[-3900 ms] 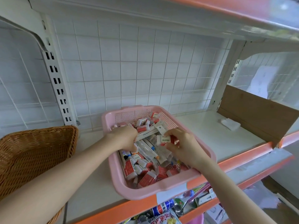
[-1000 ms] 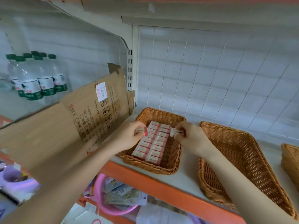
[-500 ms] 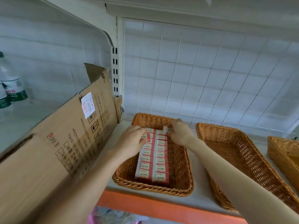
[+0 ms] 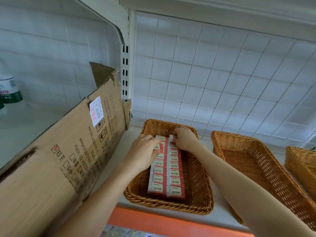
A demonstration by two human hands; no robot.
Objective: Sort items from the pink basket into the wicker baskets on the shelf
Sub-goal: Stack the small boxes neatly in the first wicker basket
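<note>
A wicker basket (image 4: 198, 182) sits on the shelf, holding two neat rows of small red-and-white 2B boxes (image 4: 176, 180). My left hand (image 4: 143, 154) is over the far end of the left row and pinches a small red-and-white box (image 4: 158, 146). At the back of the right row, my right hand (image 4: 183, 140) pinches another box (image 4: 171, 138) and holds it upright. The pink basket is out of view.
A second wicker basket (image 4: 256, 161) stands to the right, and a third one (image 4: 301, 163) shows at the right edge. A large cardboard sheet (image 4: 71, 154) leans on the left. A bottle (image 4: 8, 91) stands at far left. The orange shelf edge (image 4: 153, 221) runs below.
The view swung from the pink basket to the left wicker basket. Both hands carried boxes there and now sit lower at the far end of the rows.
</note>
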